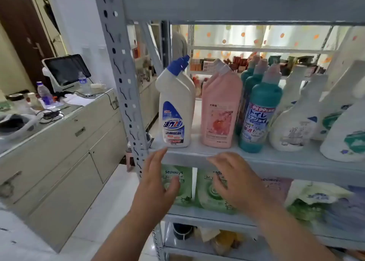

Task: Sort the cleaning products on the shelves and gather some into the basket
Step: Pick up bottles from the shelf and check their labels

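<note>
- A pale bench (pixel 59 126) with drawers and cupboard doors stands at the far left. It carries a tilted dark screen (pixel 67 71), a clear water bottle (pixel 44 92) with a blue cap and some black cables (pixel 51 114).
- A grey metal post (pixel 122 83) with punched holes forms the left front corner of the shelf (pixel 256 160).
- The left hand (pixel 156 183) is raised in front of the shelf's front edge, near its left corner. Its fingers are straight and close together, the thumb stands apart, and it holds nothing.
- Just above the fingertips of this hand, a white bottle with blue cap (pixel 175 110) stands upright at the left end of the shelf, close to the front edge. A second one of the same kind is right behind it.
- A pink bottle (pixel 221 110) stands just beside it on the right, also upright, with another pink one behind.
- The right hand (pixel 237 183) hovers below the pink bottle, in front of the front edge. Its fingers are spread wide and a little bent, and it holds nothing.
- Behind both hands, green pouches (pixel 177 185) marked "seaways" stand on the lower shelf.
- A teal bottle (pixel 258 118) with a pale cap stands next, near the front edge, with a row of the same bottles behind it.
- White spray bottles (pixel 292 126) follow on its right.
- A white bottle with green label (pixel 347 138) leans at the right end of the shelf.
</note>
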A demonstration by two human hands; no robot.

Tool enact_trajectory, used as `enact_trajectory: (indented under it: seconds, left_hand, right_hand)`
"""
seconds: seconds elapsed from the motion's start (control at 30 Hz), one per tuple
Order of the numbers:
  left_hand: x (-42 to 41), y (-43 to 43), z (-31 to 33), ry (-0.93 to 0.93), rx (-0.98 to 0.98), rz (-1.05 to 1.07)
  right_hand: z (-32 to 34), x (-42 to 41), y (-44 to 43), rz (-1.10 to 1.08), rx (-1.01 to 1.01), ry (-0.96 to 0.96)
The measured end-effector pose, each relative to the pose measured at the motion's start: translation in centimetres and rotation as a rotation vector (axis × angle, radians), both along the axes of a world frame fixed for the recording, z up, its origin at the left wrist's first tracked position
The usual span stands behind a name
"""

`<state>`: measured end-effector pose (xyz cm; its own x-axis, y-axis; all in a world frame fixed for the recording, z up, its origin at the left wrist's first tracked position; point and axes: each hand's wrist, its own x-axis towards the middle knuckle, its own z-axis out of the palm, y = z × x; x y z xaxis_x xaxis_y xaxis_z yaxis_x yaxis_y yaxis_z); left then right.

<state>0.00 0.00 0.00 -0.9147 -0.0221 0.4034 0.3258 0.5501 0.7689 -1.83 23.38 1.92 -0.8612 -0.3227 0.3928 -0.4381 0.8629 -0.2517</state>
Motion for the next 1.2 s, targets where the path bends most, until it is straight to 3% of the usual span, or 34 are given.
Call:
enact_trajectory:
  seconds: [0.13, 0.33, 0.53, 0.6, 0.67, 0.83, 1.0, 1.2]
  left_hand:
    - [-6.8, -0.2, 2.2, 0.137, -0.033, 0.062]
    - [-11.5, -0.3, 2.5, -0.105, 0.239, -0.015]
    - [-12.3, -0.6, 3.4, -0.11, 0.166, 0.053]
    - [-11.1, -0.6, 3.8, -0.082, 0.142, 0.061]
    - [-8.9, -0.4, 4.2, -0.056, 0.131, 0.041]
    - [-0.8, 0.7, 3.0, -0.162, 0.334, -0.119]
    - [6.7, 4.1, -1.2, -0.304, 0.404, -0.096]
    - [13.7, 7.2, -5.7, -0.384, 0.15, -0.019]
  right_hand:
    - [0.8, -3.8, -3.3, 0.011, 0.148, 0.085]
    - [-1.5, -5.3, -4.3, -0.051, 0.149, 0.118]
    - [-1.5, -5.5, -4.1, -0.047, 0.071, 0.106]
    - [-0.9, -5.3, -4.2, -0.045, -0.044, 0.026]
    - [-0.1, -4.9, -4.0, -0.006, -0.289, -0.075]
    - [1.3, -2.3, -2.9, 0.255, -0.918, -0.503]
    - [-2.7, 2.6, 0.4, 0.314, -0.988, -0.709]
    - [-8.1, 8.6, 4.3, 0.38, -1.106, -0.836]
